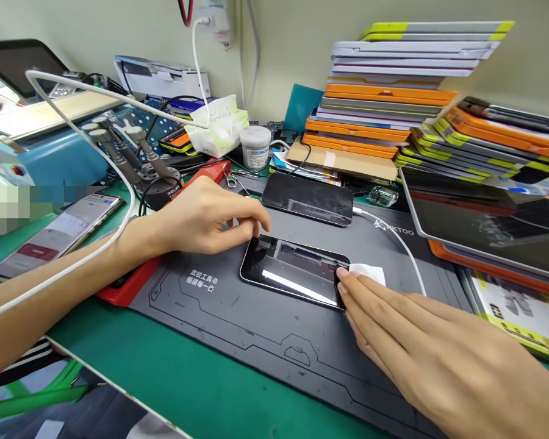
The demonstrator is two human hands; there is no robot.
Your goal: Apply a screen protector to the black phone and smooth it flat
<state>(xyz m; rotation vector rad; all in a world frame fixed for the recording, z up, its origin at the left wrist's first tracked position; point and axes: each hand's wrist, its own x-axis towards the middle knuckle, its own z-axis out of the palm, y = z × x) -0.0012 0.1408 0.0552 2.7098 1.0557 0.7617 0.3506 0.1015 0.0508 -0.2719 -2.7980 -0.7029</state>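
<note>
A smartphone [297, 269] with a glossy dark face lies flat on a grey work mat, reflecting a bright strip of light. At its far left corner is my left hand [205, 216], thumb and index finger bent together in a pinch. What is between those fingertips, if anything, is too small to make out. My right hand [421, 341] stretches in from the right, fingers straight and side by side, tips resting on the phone's right end. Just beyond these fingers lies a white piece of paper or cloth [369, 273]. Behind sits a second dark phone [307, 199] with a white cable plugged in.
A white cable [80, 131] loops over my left forearm. Stacked flat boxes [379, 116] and a tablet [480, 225] stand at the right. A white tub [255, 148], a screwdriver stand [158, 186], a red tool tray [135, 283] and another phone [57, 235] sit left and behind.
</note>
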